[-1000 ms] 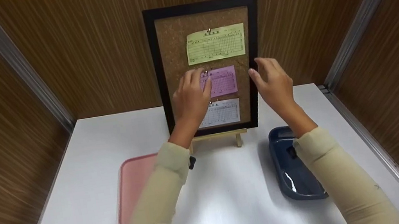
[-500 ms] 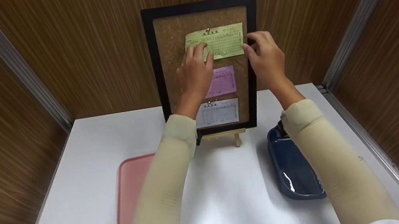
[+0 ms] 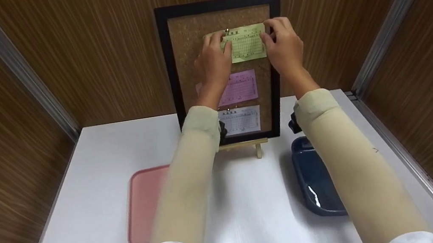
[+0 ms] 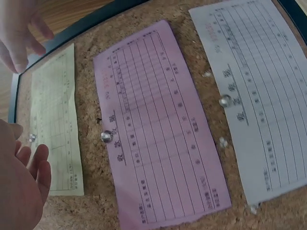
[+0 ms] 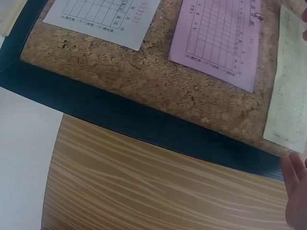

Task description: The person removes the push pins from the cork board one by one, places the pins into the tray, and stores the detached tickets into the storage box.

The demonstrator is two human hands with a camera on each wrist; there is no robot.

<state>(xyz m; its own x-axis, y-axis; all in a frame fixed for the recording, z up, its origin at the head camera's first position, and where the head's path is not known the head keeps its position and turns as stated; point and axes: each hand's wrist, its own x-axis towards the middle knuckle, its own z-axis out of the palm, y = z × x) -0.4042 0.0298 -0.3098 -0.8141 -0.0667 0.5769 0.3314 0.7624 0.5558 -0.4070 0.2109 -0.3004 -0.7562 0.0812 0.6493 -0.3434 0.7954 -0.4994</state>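
A yellow printed slip (image 3: pixel 248 44) hangs by a clear push pin (image 4: pixel 32 138) near the top of a black-framed cork board (image 3: pixel 185 27). My left hand (image 3: pixel 213 59) is over the slip's left part, fingers loosely bent beside the pin, which stays in the board. At the slip's right edge is my right hand (image 3: pixel 285 47), thumb and fingers apart by the frame. Neither hand visibly grips anything. Lower down, a pink slip (image 4: pixel 158 124) and a white slip (image 4: pixel 254 96) are pinned too, each with a clear push pin at its top edge.
The board leans on a small wooden easel (image 3: pixel 258 149) on a white table (image 3: pixel 248 219). A pink tray (image 3: pixel 144 209) lies at the left, partly under the left sleeve. At the right is a dark blue dish (image 3: pixel 316 184). Wood-grain walls (image 3: pixel 105 69) enclose the table.
Both hands have risen along the board, from beside the pink slip up to the yellow slip. The three slips remain pinned in place.
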